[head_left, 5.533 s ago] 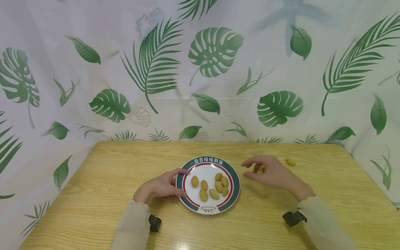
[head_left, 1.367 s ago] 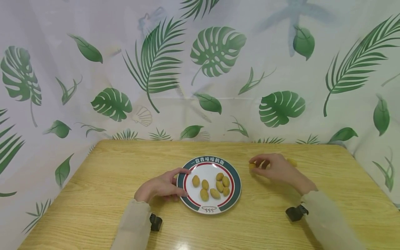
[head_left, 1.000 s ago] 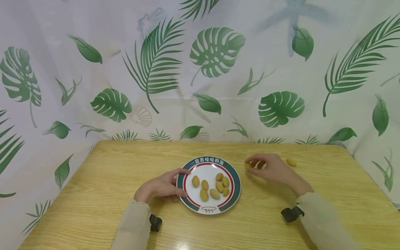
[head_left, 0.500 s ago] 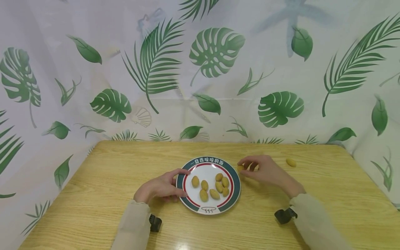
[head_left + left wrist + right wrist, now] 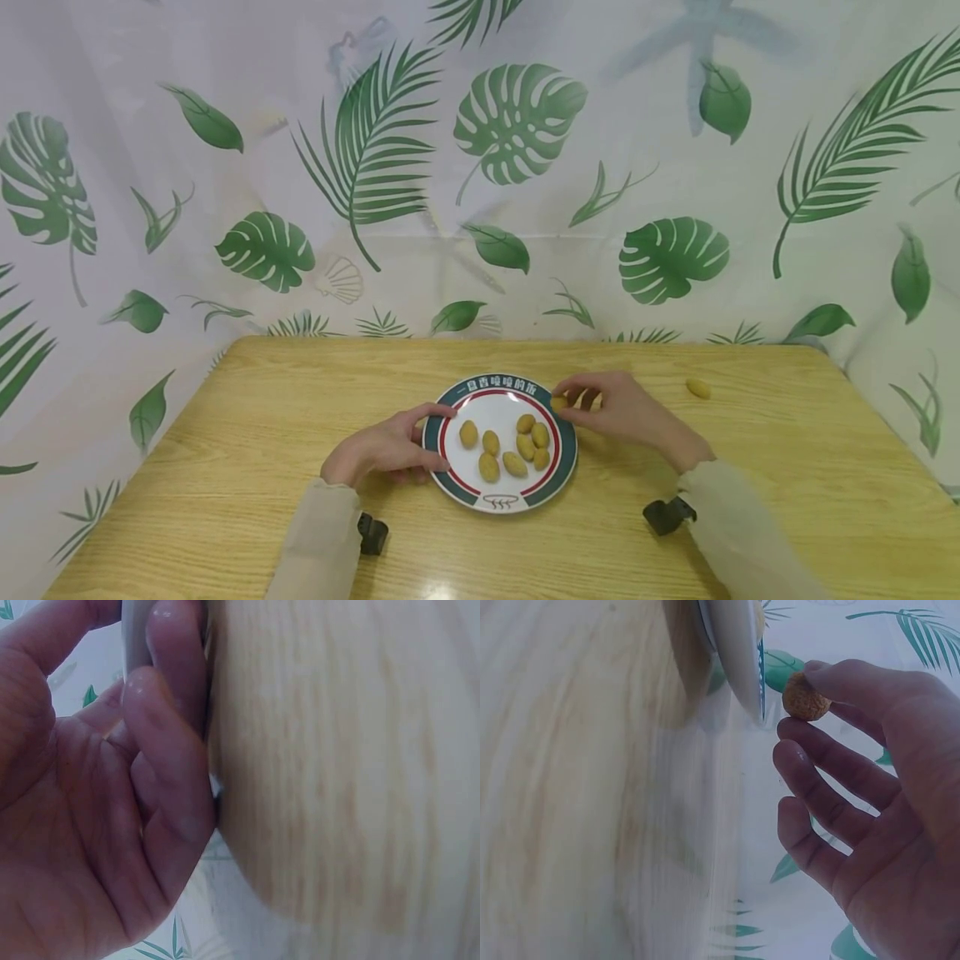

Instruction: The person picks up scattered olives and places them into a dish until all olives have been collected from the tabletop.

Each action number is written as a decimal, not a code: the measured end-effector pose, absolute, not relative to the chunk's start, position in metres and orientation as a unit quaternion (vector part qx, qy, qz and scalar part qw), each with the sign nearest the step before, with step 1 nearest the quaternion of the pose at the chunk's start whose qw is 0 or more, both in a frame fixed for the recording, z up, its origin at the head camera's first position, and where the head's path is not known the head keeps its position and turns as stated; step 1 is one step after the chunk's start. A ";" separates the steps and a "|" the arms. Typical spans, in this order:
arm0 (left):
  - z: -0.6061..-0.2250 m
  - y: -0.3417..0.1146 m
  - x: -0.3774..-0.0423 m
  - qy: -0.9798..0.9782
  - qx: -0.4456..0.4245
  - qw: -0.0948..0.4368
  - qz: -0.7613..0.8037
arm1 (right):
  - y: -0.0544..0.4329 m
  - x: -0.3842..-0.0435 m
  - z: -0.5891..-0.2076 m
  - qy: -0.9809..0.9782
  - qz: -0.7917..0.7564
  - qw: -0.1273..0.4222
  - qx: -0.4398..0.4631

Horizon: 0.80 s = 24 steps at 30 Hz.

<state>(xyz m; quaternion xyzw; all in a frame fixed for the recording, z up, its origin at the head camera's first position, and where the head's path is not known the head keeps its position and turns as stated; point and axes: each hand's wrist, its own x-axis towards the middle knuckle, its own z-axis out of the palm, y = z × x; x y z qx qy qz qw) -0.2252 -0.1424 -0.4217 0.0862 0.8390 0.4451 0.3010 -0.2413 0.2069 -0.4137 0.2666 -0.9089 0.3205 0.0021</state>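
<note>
A white plate (image 5: 487, 408) with a dark blue-green rim and red ring bears several small oval, yellow-brown nut-like pieces (image 5: 514, 464). My left hand (image 5: 386, 446) grips its left rim, thumb and index finger on the rim. In the left wrist view, curled fingers (image 5: 169, 742) lie between the plate's edge (image 5: 136, 641) and the table. At the plate's upper right rim, my right hand (image 5: 611, 408) pinches another nut-like piece (image 5: 558, 402) between thumb and fingertips. The right wrist view shows this rough brown piece (image 5: 806, 697) close beside the plate's edge (image 5: 735, 652), the other fingers loosely bent.
One more yellow oval piece (image 5: 698, 388) lies on the wooden table (image 5: 300, 375), to the right behind my right hand. A white curtain (image 5: 555, 200) with green leaf prints hangs behind the table's far edge.
My right hand has taken hold of a piece right of the plate and carried it left to the plate's upper right rim. The left hand and plate have stayed put.
</note>
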 end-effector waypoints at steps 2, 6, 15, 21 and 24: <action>-0.421 -0.142 -0.225 0.839 0.085 0.302 0.445 | 0.204 -0.241 -0.413 -0.907 0.323 0.001 0.272; -0.422 -0.142 -0.225 0.841 0.082 0.300 0.442 | 0.199 -0.241 -0.412 -0.904 0.326 -0.005 0.277; -0.422 -0.141 -0.225 0.847 0.076 0.297 0.434 | 0.189 -0.243 -0.415 -0.894 0.332 0.000 0.302; -0.422 -0.141 -0.224 0.847 0.080 0.295 0.435 | 0.182 -0.243 -0.416 -0.888 0.329 0.000 0.319; -0.422 -0.141 -0.224 0.848 0.081 0.294 0.433 | 0.178 -0.243 -0.416 -0.886 0.329 -0.002 0.327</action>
